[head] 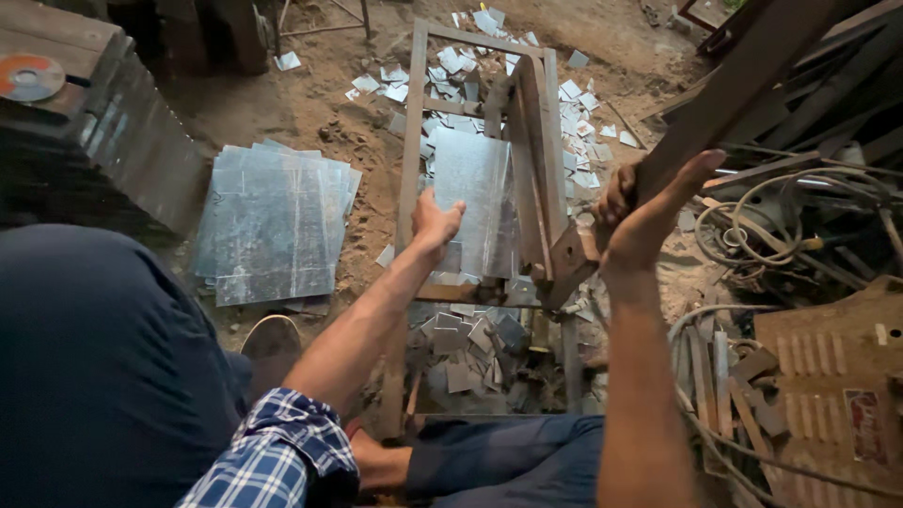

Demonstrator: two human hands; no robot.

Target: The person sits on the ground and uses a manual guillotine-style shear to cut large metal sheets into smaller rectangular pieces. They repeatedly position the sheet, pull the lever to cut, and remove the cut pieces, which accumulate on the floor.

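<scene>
My left hand (435, 224) rests on a shiny metal sheet (475, 193) that lies in a rusty lever shear frame (414, 141) on the dirt floor. My right hand (632, 218) is closed around the long rusty lever handle (734, 99), which slants up to the right. The lever's blade arm (538, 160) runs along the sheet's right edge. Small cut metal pieces (466, 343) lie heaped under the frame's near end.
A stack of metal sheets (273, 221) lies on the floor to the left. Offcuts (578, 132) litter the ground beyond the frame. Cables and scrap (781, 226) crowd the right side. A dark block with a disc (30, 75) stands far left. My knee (94, 376) fills the lower left.
</scene>
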